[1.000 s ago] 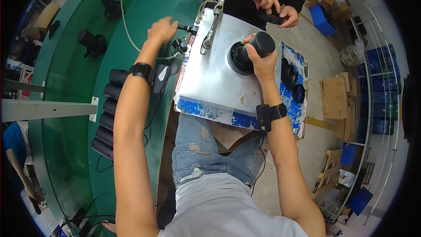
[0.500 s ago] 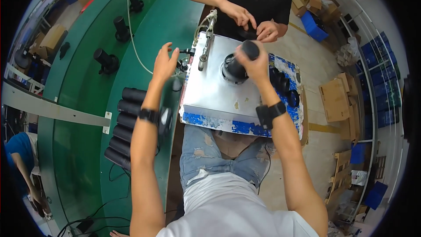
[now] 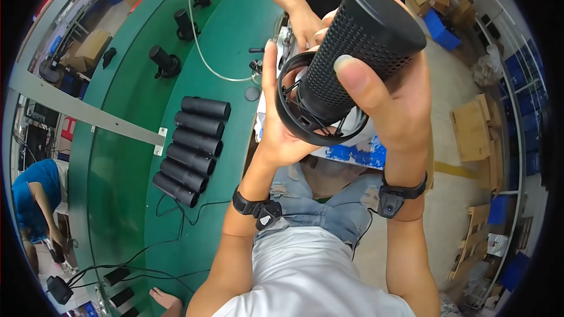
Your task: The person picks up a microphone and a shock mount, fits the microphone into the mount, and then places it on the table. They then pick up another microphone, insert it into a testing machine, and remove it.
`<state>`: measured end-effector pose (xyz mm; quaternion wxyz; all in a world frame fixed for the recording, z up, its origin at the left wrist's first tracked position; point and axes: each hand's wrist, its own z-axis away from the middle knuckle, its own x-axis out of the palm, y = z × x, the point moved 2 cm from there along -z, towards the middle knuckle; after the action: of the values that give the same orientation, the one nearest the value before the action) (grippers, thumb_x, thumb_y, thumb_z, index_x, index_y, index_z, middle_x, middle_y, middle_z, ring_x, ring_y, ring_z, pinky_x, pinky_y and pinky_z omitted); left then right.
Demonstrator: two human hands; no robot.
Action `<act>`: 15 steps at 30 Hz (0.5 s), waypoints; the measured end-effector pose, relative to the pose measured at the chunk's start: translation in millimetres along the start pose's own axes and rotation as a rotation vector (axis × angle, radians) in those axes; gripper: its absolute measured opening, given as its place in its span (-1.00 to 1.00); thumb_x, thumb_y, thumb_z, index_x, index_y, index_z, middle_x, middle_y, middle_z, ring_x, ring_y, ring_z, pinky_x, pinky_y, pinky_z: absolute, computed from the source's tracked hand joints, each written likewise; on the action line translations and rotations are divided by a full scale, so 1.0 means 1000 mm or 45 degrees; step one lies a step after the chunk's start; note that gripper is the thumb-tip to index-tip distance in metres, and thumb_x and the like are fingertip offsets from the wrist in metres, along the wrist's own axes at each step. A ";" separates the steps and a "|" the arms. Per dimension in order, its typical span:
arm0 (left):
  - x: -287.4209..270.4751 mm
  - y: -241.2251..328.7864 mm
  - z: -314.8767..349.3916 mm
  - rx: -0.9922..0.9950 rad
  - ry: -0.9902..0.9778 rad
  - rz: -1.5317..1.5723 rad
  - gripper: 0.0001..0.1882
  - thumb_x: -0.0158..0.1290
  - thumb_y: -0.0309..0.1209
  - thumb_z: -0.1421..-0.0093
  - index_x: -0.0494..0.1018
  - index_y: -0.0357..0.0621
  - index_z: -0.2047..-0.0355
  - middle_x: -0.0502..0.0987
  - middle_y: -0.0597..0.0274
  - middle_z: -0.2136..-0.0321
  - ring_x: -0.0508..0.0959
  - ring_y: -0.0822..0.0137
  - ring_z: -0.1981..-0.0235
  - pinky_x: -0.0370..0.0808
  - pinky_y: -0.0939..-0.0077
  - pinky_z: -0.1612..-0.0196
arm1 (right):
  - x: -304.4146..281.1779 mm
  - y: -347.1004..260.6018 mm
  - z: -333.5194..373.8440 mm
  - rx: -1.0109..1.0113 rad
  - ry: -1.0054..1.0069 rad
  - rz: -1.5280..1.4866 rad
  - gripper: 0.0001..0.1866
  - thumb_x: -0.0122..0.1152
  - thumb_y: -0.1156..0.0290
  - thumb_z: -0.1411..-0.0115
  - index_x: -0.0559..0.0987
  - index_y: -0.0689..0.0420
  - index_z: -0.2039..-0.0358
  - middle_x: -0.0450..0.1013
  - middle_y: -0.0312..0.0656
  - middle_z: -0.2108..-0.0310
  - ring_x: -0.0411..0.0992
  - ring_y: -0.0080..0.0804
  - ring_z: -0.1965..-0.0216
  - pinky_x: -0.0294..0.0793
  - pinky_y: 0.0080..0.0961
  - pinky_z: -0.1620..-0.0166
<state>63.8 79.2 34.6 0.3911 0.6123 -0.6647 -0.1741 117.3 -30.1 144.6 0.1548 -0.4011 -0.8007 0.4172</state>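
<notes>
Close to the camera I hold a black microphone with a perforated barrel, tilted with its rounded end up and to the right. A round black shock mount with thin cords encircles its lower end, where a small port shows. My right hand wraps the barrel from the right, thumb across the perforations. My left hand cradles the shock mount from the left and below, one digit pointing up beside it; its other fingers are partly hidden behind the ring. Both wrists carry black strapped devices.
On the green bench at left lies a row of several black cylinders. Farther off, mounted black microphones stand on a green surface. A co-worker's hand is opposite me. Cables trail over the bench; cardboard boxes stand at right.
My right hand has lifted the microphone off the silver box and brought it up toward the camera. My left hand has moved right and now holds the shock mount.
</notes>
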 end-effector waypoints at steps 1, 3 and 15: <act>0.000 -0.003 0.004 -0.034 -0.019 0.014 0.38 0.39 -0.36 0.14 -0.59 -0.15 -0.31 0.08 -0.21 -0.22 0.26 0.07 -0.21 0.29 0.22 -0.18 | 0.000 0.002 0.005 -0.011 -0.012 -0.016 -0.33 0.31 0.43 -0.05 0.21 0.32 -0.13 0.38 -0.10 0.11 0.40 -0.45 0.12 0.39 -0.48 0.00; -0.002 -0.002 0.011 -0.084 -0.028 0.009 0.37 0.39 -0.35 0.14 -0.55 -0.17 -0.31 0.10 -0.21 -0.21 0.28 0.08 -0.19 0.30 0.24 -0.18 | 0.000 0.004 0.014 -0.037 -0.031 -0.042 -0.36 0.27 0.39 -0.08 0.24 0.33 -0.12 0.42 -0.07 0.12 0.46 -0.42 0.16 0.47 -0.45 0.04; 0.007 -0.022 0.049 -0.517 -0.028 0.316 -0.30 0.00 -0.06 -0.12 0.16 -0.10 -0.22 0.41 0.08 -0.07 0.42 0.13 -0.08 0.37 0.18 -0.12 | -0.024 -0.013 0.033 0.259 -0.046 0.080 -0.30 0.23 0.26 -0.12 0.23 0.34 -0.18 0.35 -0.11 0.02 0.32 -0.44 0.00 0.24 -0.53 -0.10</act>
<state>43.4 55.7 -10.3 0.5173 0.4327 -0.6904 -0.2616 106.6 -70.3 137.0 0.1671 -0.4006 -0.7438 0.5082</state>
